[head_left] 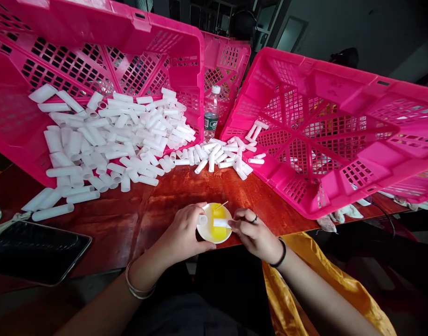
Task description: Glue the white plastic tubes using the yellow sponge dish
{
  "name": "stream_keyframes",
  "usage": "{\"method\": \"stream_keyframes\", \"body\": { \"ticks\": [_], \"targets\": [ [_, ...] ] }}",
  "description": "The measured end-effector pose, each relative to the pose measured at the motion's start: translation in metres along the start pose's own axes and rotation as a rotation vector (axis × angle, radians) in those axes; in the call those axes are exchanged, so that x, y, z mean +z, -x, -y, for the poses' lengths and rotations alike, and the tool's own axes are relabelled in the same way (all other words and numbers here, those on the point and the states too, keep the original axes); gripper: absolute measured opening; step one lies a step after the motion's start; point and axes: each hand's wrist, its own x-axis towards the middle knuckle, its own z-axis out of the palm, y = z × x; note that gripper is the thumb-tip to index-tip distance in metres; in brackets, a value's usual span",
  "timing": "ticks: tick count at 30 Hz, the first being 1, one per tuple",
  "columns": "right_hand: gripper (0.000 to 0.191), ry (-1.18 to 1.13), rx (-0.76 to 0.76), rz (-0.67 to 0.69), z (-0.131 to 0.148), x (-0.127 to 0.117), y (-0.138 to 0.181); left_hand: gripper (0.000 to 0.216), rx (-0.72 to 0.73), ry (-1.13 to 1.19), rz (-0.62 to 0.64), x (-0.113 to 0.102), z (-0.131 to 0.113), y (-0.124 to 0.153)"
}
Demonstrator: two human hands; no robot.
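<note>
A small white dish (204, 233) sits at the table's near edge, with a yellow pad or liquid (219, 234) in it and a thin stick (222, 205) resting across its far side. My left hand (186, 232) curls around the dish's left side, its fingers closed on a short white tube (202, 220) whose open end shows. From the right, my right hand (253, 232) pinches another white tube (220, 223) by one end. That tube lies level over the yellow area; whether it touches cannot be made out.
A heap of white tubes (123, 135) spills from a tipped pink crate (186, 46) at left. More tubes (231, 151) lie by a second pink crate (357, 84) at right. A water bottle (211, 114) stands between them. A phone (39, 252) lies at left; yellow cloth (298, 261) hangs at right.
</note>
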Motion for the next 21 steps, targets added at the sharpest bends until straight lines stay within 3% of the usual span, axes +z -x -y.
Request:
{"method": "stream_keyframes", "body": {
  "ticks": [3, 5, 10, 16, 19, 21],
  "targets": [
    [0.022, -0.183, 0.207, 0.011, 0.005, 0.003, 0.001, 0.072, -0.001, 0.009, 0.01, -0.001, 0.0, 0.0],
    [0.023, -0.184, 0.306, -0.015, 0.008, 0.006, 0.002, 0.072, 0.007, 0.012, 0.012, -0.001, 0.001, -0.001],
    [0.016, 0.022, 0.127, -0.054, 0.014, 0.009, 0.007, 0.072, 0.027, -0.001, 0.012, 0.0, 0.002, 0.001],
    [0.022, -0.172, 0.38, -0.022, 0.018, 0.01, 0.011, 0.076, 0.013, 0.012, 0.019, 0.001, 0.002, 0.002],
    [0.015, -0.028, 0.196, -0.062, 0.017, 0.01, 0.015, 0.076, 0.005, 0.014, 0.012, 0.001, 0.002, 0.002],
    [0.02, -0.028, 0.116, -0.062, 0.016, 0.01, 0.017, 0.075, 0.001, 0.014, 0.022, 0.001, 0.001, 0.002]
  ]
}}
